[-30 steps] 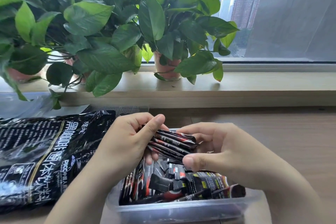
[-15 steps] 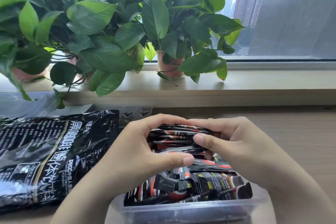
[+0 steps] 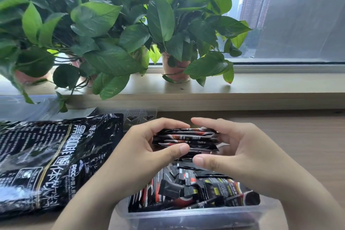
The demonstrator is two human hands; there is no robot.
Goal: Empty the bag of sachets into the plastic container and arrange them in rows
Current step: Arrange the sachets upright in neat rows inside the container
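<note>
hands: left (image 3: 141,147) and right (image 3: 240,149), grip on one stack (image 3: 185,139) of about five sachets, above container (image 3: 186,218) | loose sachets (image 3: 196,190): uncountable | one bag (image 3: 46,158) left on tabletop (image 3: 298,145) | three pots, plants (image 3: 104,30) on sill

Leafy green potted plants (image 3: 104,30) in terracotta-coloured pots crowd the pale window sill (image 3: 261,87) from nine to twelve o'clock. Beyond the glass at one o'clock rise tall city buildings (image 3: 255,3). A wood-grain table (image 3: 298,140) spreads at three o'clock. A clear plastic lid with heart-shaped cutouts (image 3: 140,117) lies near centre.
</note>
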